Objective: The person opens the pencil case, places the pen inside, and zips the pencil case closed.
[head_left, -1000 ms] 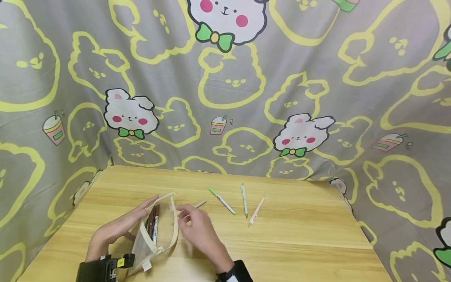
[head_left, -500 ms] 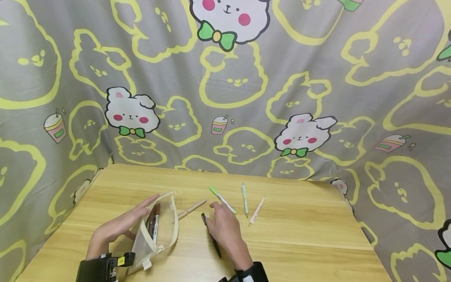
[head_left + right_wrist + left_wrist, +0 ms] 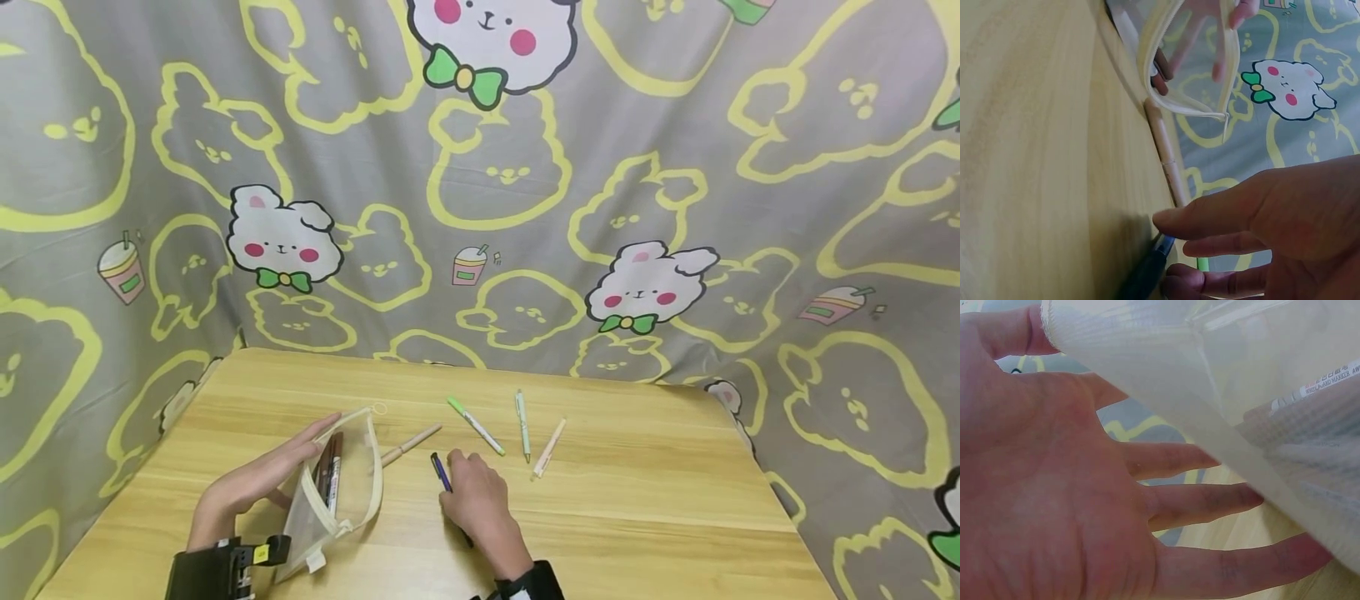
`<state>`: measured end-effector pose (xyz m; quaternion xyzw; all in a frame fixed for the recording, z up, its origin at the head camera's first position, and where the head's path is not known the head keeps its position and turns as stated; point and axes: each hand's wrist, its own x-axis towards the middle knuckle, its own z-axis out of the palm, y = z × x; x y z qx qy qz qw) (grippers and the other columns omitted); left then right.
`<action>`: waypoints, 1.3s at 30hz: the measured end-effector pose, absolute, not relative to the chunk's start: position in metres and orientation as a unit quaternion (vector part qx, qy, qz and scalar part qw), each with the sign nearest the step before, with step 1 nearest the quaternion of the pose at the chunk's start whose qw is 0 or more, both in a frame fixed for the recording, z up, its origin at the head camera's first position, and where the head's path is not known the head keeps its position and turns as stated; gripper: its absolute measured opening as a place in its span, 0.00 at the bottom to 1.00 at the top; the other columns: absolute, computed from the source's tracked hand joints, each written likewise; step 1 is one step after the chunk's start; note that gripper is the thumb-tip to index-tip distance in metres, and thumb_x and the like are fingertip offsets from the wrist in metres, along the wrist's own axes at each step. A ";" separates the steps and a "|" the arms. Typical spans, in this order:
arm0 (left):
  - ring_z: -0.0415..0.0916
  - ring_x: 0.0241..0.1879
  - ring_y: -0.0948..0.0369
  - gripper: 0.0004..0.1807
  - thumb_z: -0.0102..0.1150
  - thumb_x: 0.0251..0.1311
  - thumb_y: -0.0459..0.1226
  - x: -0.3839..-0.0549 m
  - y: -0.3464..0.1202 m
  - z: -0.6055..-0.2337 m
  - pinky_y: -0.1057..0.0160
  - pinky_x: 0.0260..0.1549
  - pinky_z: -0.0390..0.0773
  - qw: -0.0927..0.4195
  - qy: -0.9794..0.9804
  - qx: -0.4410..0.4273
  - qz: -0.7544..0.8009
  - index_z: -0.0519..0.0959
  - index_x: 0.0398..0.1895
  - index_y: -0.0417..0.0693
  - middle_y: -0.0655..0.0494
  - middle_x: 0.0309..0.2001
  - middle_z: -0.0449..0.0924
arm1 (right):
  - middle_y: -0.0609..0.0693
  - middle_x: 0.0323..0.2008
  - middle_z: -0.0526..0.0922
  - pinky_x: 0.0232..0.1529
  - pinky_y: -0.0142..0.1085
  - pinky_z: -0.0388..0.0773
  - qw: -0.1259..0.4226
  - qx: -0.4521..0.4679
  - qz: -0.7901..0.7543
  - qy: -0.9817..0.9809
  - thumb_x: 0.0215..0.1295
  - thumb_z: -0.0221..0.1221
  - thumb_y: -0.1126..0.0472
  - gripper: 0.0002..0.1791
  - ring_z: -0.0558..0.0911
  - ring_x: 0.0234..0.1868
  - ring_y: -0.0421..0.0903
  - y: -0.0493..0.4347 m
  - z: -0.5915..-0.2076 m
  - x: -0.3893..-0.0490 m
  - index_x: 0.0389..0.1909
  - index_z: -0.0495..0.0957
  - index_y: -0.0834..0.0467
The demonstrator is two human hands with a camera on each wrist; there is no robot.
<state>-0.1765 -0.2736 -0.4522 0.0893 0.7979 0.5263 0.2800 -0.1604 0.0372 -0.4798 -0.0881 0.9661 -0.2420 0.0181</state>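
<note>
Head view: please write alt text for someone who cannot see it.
A right hand partly covers a dark pen on a wooden table; the left hand rests against an open see-through pouch containing pens. Four lighter pens lie nearby.

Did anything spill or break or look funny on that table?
Nothing looks spilled, broken or odd. The green-capped marker, mint pen and cream pen just lie loose at different angles on the wooden table, and the zip pouch gapes open against the left hand.

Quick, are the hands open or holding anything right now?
Left hand: open, held against the clear pouch.
Right hand: around the dark pen; firm grip cannot be told.
</note>
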 end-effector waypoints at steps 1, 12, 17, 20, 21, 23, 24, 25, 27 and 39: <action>0.29 0.74 0.22 0.37 0.34 0.82 0.53 -0.177 -0.274 -0.452 0.21 0.40 0.74 0.280 0.798 0.091 0.526 0.37 0.85 0.56 0.38 0.82 0.22 | 0.52 0.27 0.74 0.19 0.39 0.68 0.017 -0.090 -0.238 0.967 0.54 0.69 0.70 0.20 0.71 0.22 0.47 0.037 -0.480 -0.160 0.50 0.81 0.64; 0.30 0.73 0.21 0.37 0.34 0.81 0.53 -0.177 -0.274 -0.452 0.21 0.39 0.75 0.275 0.801 0.089 0.525 0.37 0.85 0.56 0.37 0.82 0.23 | 0.50 0.22 0.71 0.19 0.39 0.68 -0.005 -0.102 -0.208 0.973 0.53 0.64 0.76 0.12 0.70 0.21 0.46 0.033 -0.483 -0.158 0.37 0.78 0.61; 0.29 0.74 0.22 0.37 0.34 0.81 0.53 -0.177 -0.274 -0.452 0.21 0.39 0.75 0.276 0.798 0.093 0.528 0.37 0.85 0.56 0.37 0.82 0.23 | 0.49 0.23 0.71 0.19 0.38 0.67 0.010 -0.099 -0.227 0.969 0.51 0.63 0.76 0.13 0.70 0.21 0.46 0.035 -0.480 -0.158 0.39 0.80 0.62; 0.29 0.73 0.21 0.37 0.33 0.82 0.52 -0.177 -0.275 -0.453 0.21 0.39 0.74 0.277 0.797 0.095 0.528 0.36 0.85 0.55 0.36 0.81 0.23 | 0.49 0.24 0.72 0.18 0.37 0.66 0.016 -0.095 -0.241 0.966 0.52 0.63 0.75 0.17 0.70 0.21 0.46 0.036 -0.477 -0.158 0.45 0.82 0.63; 0.29 0.73 0.21 0.37 0.33 0.82 0.52 -0.177 -0.275 -0.453 0.21 0.38 0.74 0.278 0.797 0.095 0.528 0.36 0.85 0.55 0.36 0.81 0.23 | 0.49 0.24 0.72 0.18 0.37 0.66 0.016 -0.093 -0.247 0.965 0.52 0.63 0.75 0.18 0.70 0.21 0.45 0.036 -0.476 -0.158 0.46 0.82 0.64; 0.29 0.73 0.21 0.36 0.33 0.82 0.52 -0.177 -0.275 -0.454 0.21 0.38 0.74 0.277 0.798 0.094 0.527 0.36 0.85 0.55 0.36 0.81 0.23 | 0.48 0.24 0.72 0.18 0.36 0.66 0.012 -0.090 -0.254 0.963 0.52 0.63 0.74 0.20 0.69 0.20 0.45 0.036 -0.475 -0.158 0.49 0.82 0.64; 0.29 0.73 0.21 0.36 0.33 0.82 0.52 -0.177 -0.275 -0.454 0.21 0.38 0.74 0.277 0.798 0.094 0.527 0.36 0.85 0.55 0.36 0.81 0.23 | 0.48 0.24 0.72 0.17 0.36 0.65 0.010 -0.090 -0.257 0.962 0.52 0.62 0.74 0.21 0.69 0.20 0.44 0.036 -0.474 -0.158 0.50 0.82 0.64; 0.29 0.73 0.22 0.36 0.33 0.82 0.52 -0.177 -0.275 -0.454 0.21 0.39 0.74 0.277 0.798 0.093 0.527 0.36 0.85 0.55 0.36 0.81 0.23 | 0.47 0.24 0.72 0.17 0.36 0.65 0.008 -0.091 -0.262 0.961 0.52 0.62 0.74 0.21 0.69 0.20 0.44 0.036 -0.474 -0.158 0.50 0.82 0.64; 0.29 0.73 0.21 0.36 0.33 0.82 0.52 -0.177 -0.275 -0.454 0.21 0.38 0.75 0.275 0.799 0.092 0.527 0.36 0.85 0.55 0.36 0.81 0.23 | 0.47 0.25 0.73 0.17 0.35 0.65 0.008 -0.095 -0.271 0.958 0.52 0.62 0.73 0.21 0.69 0.20 0.43 0.036 -0.472 -0.159 0.50 0.83 0.63; 0.31 0.73 0.21 0.37 0.33 0.82 0.52 -0.177 -0.275 -0.454 0.22 0.39 0.75 0.276 0.800 0.094 0.525 0.37 0.85 0.55 0.36 0.81 0.24 | 0.42 0.27 0.77 0.21 0.31 0.69 0.019 -0.162 -0.321 0.933 0.58 0.64 0.71 0.15 0.71 0.22 0.37 0.028 -0.459 -0.151 0.48 0.84 0.62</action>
